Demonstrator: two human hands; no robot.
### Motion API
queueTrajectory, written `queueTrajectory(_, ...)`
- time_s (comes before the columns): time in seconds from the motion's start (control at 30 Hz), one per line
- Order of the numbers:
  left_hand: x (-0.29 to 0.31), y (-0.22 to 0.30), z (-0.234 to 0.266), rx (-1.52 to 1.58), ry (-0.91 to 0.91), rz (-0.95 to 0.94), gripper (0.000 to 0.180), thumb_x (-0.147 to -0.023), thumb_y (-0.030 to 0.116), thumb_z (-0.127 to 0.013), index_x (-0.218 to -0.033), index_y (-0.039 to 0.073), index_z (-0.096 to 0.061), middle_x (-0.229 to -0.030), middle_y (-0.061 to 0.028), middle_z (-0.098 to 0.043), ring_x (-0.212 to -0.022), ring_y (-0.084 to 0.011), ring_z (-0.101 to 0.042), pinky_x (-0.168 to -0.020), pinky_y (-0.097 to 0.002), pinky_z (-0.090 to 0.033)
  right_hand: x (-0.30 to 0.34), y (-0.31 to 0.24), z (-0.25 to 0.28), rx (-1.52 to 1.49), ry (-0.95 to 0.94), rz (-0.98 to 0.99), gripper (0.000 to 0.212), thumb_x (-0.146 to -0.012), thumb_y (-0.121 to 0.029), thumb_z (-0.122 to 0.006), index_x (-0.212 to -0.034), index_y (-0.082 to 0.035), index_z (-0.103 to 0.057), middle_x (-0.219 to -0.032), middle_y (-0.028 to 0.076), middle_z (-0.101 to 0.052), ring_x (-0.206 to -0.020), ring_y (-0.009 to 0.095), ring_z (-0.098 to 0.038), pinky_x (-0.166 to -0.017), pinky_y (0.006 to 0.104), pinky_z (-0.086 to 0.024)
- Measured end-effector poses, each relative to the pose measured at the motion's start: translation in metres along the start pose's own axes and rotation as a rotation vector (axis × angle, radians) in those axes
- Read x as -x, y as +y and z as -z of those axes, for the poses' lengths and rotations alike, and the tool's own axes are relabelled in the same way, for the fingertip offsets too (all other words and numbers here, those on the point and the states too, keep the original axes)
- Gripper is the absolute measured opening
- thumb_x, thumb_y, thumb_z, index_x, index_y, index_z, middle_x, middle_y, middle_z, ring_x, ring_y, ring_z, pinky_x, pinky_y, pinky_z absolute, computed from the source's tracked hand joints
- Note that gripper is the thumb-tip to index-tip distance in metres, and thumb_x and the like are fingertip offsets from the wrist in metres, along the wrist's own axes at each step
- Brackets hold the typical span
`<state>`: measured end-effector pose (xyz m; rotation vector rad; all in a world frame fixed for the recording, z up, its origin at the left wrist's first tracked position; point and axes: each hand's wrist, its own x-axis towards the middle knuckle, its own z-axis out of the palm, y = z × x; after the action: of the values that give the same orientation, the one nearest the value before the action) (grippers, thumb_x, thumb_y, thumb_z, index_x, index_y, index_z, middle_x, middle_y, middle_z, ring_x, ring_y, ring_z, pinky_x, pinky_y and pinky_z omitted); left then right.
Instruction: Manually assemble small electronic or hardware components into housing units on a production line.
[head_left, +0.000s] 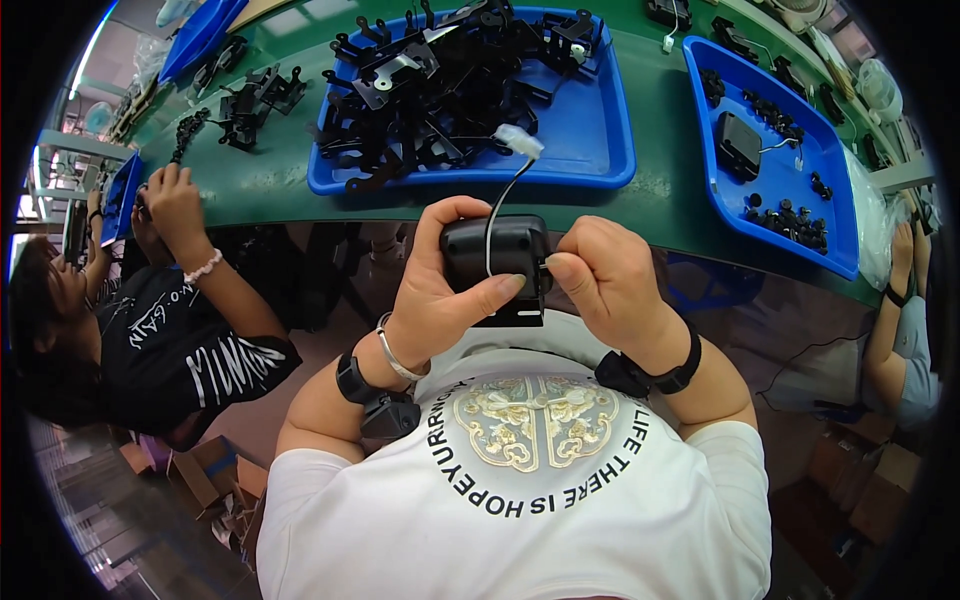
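My left hand (432,290) is closed around a black box-shaped device (518,240) in front of my chest, its thumb across the face. A thin cable rises from the device to a white plug (518,141), which overlaps the front of the blue tray in view. At the device's lower edge a black bracket (522,317) with a slot sticks out. My right hand (612,275) is closed in a pinch against the device's right side, thumb and forefinger on a small part whose kind I cannot make out.
On the green table (260,185), a blue tray (590,175) holds heaped black brackets. To its right, another blue tray (835,255) carries small black knobs and a similar device (738,145). Loose brackets (262,100) lie leftward. Co-workers sit at left and right.
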<state>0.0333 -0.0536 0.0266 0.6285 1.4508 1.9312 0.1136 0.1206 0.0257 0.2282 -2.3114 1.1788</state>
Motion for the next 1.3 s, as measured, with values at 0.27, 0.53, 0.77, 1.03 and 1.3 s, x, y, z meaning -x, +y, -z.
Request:
queueTrajectory(0.27, -0.002, -0.001, -0.004, -0.062, -0.043, -0.064, 0.057, -0.074, 0.003, -0.070, -0.119, 0.009, -0.036, -0.103, -0.0047, -0.052, -0.091, -0.0099, -0.053, -0.077, -0.0229, -0.048, 0.005, -0.003, -0.008, -0.414, 0.048, -0.352, 0.041, -0.090, -0.028, -0.053, -0.059, -0.002, -0.046, -0.057, 0.007, -0.043, -0.048, 0.019, -0.041, -0.045, 0.0318, -0.032)
queueTrajectory(0.53, -0.003, 0.008, -0.005, 0.123, 0.036, 0.030, 0.055, -0.076, 0.005, -0.069, -0.118, 0.010, -0.036, -0.102, -0.0040, -0.052, -0.088, -0.0085, -0.054, -0.075, -0.0214, -0.048, 0.000, -0.012, -0.005, -0.324, 0.309, -0.176, 0.034, -0.092, -0.029, -0.050, -0.075, 0.000, -0.055, -0.062, 0.005, -0.049, -0.054, 0.012, -0.042, -0.051, 0.0254, -0.035)
queueTrajectory(0.77, -0.006, 0.005, -0.001, 0.051, 0.020, -0.032, 0.053, -0.076, 0.006, -0.069, -0.118, 0.009, -0.036, -0.101, -0.0040, -0.052, -0.088, -0.0083, -0.054, -0.075, -0.0215, -0.048, -0.004, 0.000, 0.002, 0.012, 0.101, 0.126, 0.017, -0.084, -0.019, -0.060, -0.084, -0.002, -0.056, -0.069, 0.008, -0.055, -0.056, 0.018, -0.051, -0.049, 0.0285, -0.040)
queueTrajectory(1.03, -0.007, 0.010, 0.000, 0.027, 0.012, -0.057, 0.053, -0.076, 0.005, -0.069, -0.118, 0.009, -0.037, -0.101, -0.0042, -0.052, -0.089, -0.0086, -0.053, -0.076, -0.0222, -0.048, -0.004, -0.010, 0.009, -0.103, 0.051, -0.039, 0.020, -0.087, -0.020, -0.057, -0.079, -0.001, -0.054, -0.064, 0.009, -0.052, -0.052, 0.024, -0.049, -0.049, 0.0300, -0.039)
queueTrajectory(1.3, -0.009, 0.009, 0.001, -0.063, 0.007, -0.120, 0.054, -0.075, 0.005, -0.069, -0.117, 0.009, -0.037, -0.102, -0.0048, -0.053, -0.090, -0.0093, -0.053, -0.077, -0.0226, -0.048, -0.005, -0.001, 0.006, -0.004, -0.033, -0.023, 0.025, -0.091, -0.024, -0.052, -0.081, -0.001, -0.054, -0.063, 0.009, -0.050, -0.052, 0.021, -0.048, -0.050, 0.0295, -0.038)
